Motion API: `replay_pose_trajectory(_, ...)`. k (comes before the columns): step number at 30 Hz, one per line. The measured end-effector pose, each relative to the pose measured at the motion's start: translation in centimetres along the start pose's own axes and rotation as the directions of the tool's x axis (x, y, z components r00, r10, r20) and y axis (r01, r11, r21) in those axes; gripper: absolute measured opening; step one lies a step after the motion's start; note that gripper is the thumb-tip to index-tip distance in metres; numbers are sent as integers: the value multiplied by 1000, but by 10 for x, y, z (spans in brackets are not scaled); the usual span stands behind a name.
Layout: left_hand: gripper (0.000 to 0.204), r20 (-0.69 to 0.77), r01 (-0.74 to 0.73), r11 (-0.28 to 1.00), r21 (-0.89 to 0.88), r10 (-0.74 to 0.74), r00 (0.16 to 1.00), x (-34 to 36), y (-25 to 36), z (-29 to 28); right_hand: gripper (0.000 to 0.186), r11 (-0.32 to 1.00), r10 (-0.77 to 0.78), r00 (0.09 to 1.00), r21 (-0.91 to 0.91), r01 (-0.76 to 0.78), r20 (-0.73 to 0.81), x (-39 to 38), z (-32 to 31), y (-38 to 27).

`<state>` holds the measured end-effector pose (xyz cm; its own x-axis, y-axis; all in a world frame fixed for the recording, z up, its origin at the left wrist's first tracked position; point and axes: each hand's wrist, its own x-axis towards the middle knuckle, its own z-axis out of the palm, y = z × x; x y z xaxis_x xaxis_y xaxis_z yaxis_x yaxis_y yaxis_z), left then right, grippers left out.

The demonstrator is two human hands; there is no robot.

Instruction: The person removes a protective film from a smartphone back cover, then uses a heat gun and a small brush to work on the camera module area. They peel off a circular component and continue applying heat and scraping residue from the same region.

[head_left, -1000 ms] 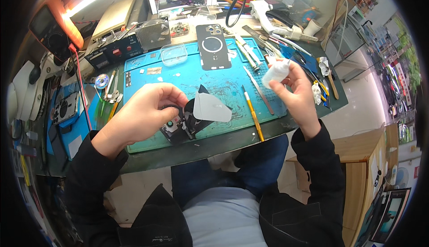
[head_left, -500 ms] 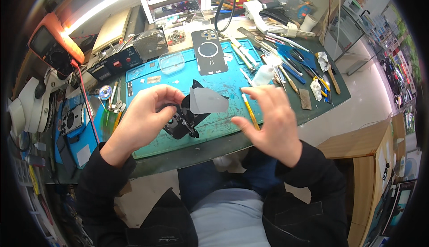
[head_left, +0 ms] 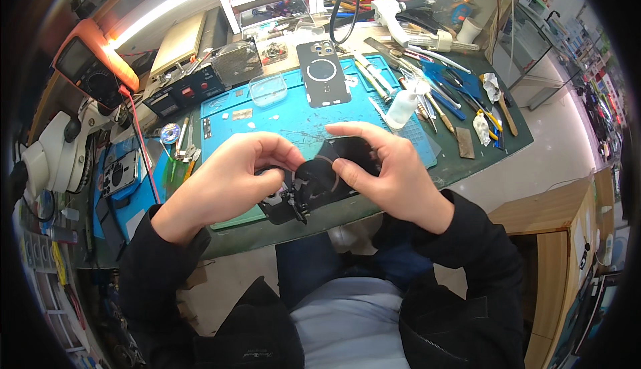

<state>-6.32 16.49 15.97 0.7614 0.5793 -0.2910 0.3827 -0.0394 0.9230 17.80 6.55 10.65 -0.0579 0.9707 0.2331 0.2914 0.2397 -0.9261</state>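
Observation:
Just above the bench's near edge is a black phone part (head_left: 277,213), with small metal fittings along its near end. My left hand (head_left: 230,179) is closed on it, thumb and fingers pinched together. A dark, glossy sheet (head_left: 319,181) curves up from the part toward the right. My right hand (head_left: 400,179) grips this sheet between thumb and fingers, near its right end. How the sheet joins the part is hidden by my fingers. Farther back lies a black phone back cover (head_left: 323,85) with a white ring and camera openings.
Under my hands is a blue work mat (head_left: 247,143). Behind stand a clear plastic box (head_left: 268,91) and a white bottle (head_left: 402,107). Tweezers, brushes and other hand tools (head_left: 447,99) crowd the right. An orange multimeter (head_left: 93,65) and a microscope (head_left: 50,139) are at the left.
My right hand, open and apart before, has moved left and taken hold of the dark sheet. The pale face of the sheet has turned out of sight. My left hand keeps its hold.

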Motion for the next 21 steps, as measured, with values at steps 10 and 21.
replay_pose_trajectory(10,25,-82,-9,984,179,24,996,4,4,13,23,900,238,959,335,-278,155,2,-7,-5)
replay_pose_trajectory(21,18,-188,-39,944,327,105,977,3,1,18,17,952,182,983,253,-171,-22,3,8,6)
